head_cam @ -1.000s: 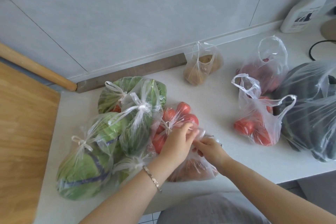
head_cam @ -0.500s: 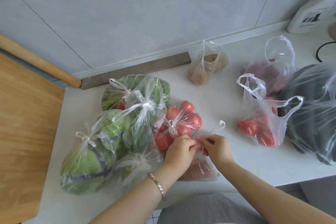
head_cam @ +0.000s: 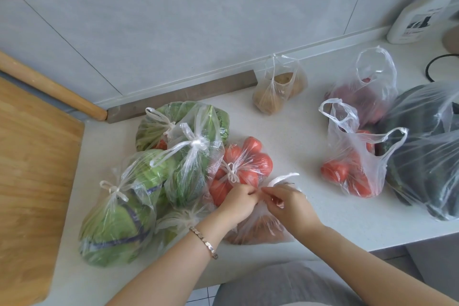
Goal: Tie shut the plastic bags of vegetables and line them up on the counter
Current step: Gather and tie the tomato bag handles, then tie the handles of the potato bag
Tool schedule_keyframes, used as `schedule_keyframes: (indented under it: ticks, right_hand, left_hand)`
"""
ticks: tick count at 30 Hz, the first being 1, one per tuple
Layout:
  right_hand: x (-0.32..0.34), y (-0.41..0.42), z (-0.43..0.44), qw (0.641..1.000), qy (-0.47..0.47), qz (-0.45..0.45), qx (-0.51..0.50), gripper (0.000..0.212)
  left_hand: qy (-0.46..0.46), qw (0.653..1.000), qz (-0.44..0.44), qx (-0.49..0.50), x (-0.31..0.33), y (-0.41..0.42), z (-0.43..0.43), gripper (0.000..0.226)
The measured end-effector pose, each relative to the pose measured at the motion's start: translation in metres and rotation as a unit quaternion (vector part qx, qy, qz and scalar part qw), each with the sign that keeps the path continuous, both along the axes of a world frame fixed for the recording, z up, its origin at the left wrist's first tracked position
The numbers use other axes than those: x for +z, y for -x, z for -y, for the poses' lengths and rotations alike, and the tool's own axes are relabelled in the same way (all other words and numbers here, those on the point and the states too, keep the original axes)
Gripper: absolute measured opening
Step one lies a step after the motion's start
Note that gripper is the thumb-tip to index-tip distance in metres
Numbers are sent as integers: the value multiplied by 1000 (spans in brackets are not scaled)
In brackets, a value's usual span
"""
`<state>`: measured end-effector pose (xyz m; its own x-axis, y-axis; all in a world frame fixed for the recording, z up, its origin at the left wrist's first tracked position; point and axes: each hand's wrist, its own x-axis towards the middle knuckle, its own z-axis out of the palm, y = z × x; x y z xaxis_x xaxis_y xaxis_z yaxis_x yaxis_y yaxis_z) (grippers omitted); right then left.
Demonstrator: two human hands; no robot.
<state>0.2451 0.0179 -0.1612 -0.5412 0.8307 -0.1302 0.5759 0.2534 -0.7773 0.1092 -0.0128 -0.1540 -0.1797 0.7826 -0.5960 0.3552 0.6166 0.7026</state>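
Note:
A clear bag of brownish vegetables [head_cam: 258, 228] lies at the counter's front edge. My left hand [head_cam: 238, 202] and my right hand [head_cam: 288, 202] each pinch one of its handles above it, fingertips almost meeting; a handle loop [head_cam: 283, 178] sticks up past my right fingers. Just behind lies a knotted bag of tomatoes [head_cam: 248, 164]. To the left sit several knotted bags of greens [head_cam: 191, 164], the nearest one a cabbage bag [head_cam: 116, 221]. On the right stands an untied bag of tomatoes [head_cam: 355, 169].
A small tied bag of potatoes [head_cam: 275, 89] sits by the wall. Further right are an open bag of dark red produce [head_cam: 367, 97] and bags of dark cucumbers [head_cam: 427, 156]. A wooden board [head_cam: 32, 161] lies left; a white bottle [head_cam: 417, 19] and black cable [head_cam: 437, 67] are far right.
My hands have shifted slightly apart while working the handles of the front bag; a handle loop now sticks up by my right hand. The other bags have not moved.

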Motion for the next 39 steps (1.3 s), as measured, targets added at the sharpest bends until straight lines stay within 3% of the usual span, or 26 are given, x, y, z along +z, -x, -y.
schedule_keyframes:
  ticks: [5,8,15,19,23,25,26,27,29,30,32,34,36,39]
  right_hand:
    - [3,5,-11,994,-9,63,90,18]
    - [3,4,-17,994,23,47,101,13]
    - [-3,2,-10,982,173,-49,-62,12]
    - [1,0,-11,905,355,-168,-165,22]
    - [4,-9,-24,801,536,-239,-117,30]
    - [2,-12,-24,786,555,-253,-103,38]
    - [1,-11,-23,810,523,-249,-93,40]
    - [1,-10,-21,859,453,-226,-76,40]
    - [1,-7,-19,963,244,-115,-25,30]
    - [1,-5,-18,988,142,-63,7,21]
    - [2,-5,-18,997,-26,-21,68,7]
    - [1,-8,-16,983,-150,-8,107,3]
    - [1,-12,-15,969,-218,7,120,9]
    - [-1,-17,-11,959,-246,28,135,12]
  left_hand:
    - [-29,995,-80,-47,-1,2,2,28]
    - [-71,992,-95,-44,-3,4,7,25]
    - [-138,987,-77,31,-3,3,14,22]
    - [-155,983,-90,30,-5,5,15,22]
    - [-155,985,-72,11,-7,5,14,13]
    - [-137,989,-49,30,-9,2,14,16]
    - [-113,992,-30,47,-9,-1,13,19]
    - [-86,994,-7,66,-9,-2,11,21]
    - [-41,993,35,102,-9,-3,9,22]
    - [-27,992,46,112,-8,-2,8,24]
    - [-17,993,42,111,-7,-1,7,24]
    - [-31,997,-10,77,-5,0,6,25]
    - [-49,994,-92,30,-6,0,6,28]
    - [-62,981,-183,-2,-6,-1,7,26]
